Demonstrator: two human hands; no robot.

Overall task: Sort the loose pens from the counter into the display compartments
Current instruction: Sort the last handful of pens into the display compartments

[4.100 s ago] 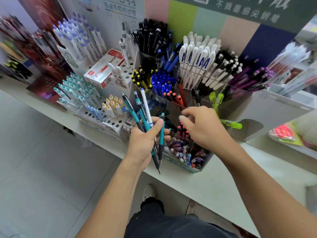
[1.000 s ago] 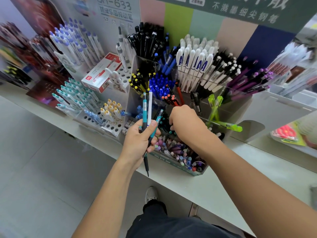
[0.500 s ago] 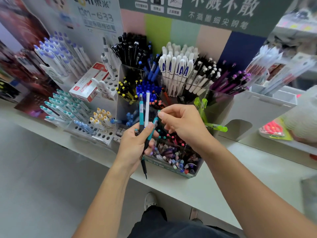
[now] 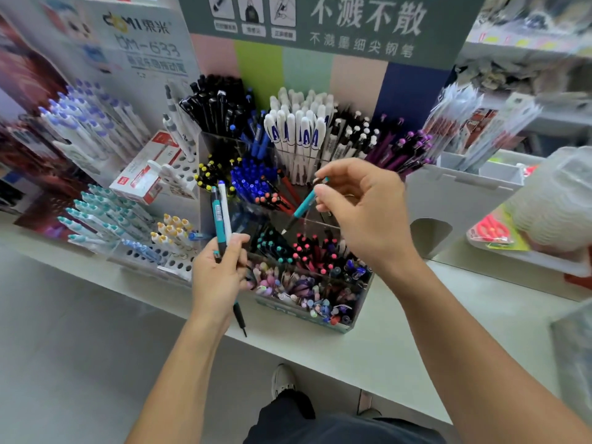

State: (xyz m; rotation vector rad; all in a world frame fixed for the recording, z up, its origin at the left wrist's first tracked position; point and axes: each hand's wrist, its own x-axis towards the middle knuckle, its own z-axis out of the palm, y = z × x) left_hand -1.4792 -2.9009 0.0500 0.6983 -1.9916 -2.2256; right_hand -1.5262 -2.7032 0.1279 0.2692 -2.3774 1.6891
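Now the right hand pinches a teal pen above the display compartments; the left hand grips two pens upright.

Teal pen, teal and white pens, blue-capped pens, grey-green sign.

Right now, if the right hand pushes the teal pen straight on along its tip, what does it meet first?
Probably the teal-capped pens in the compartment below the teal pen that the right hand pinches; depth is unclear.
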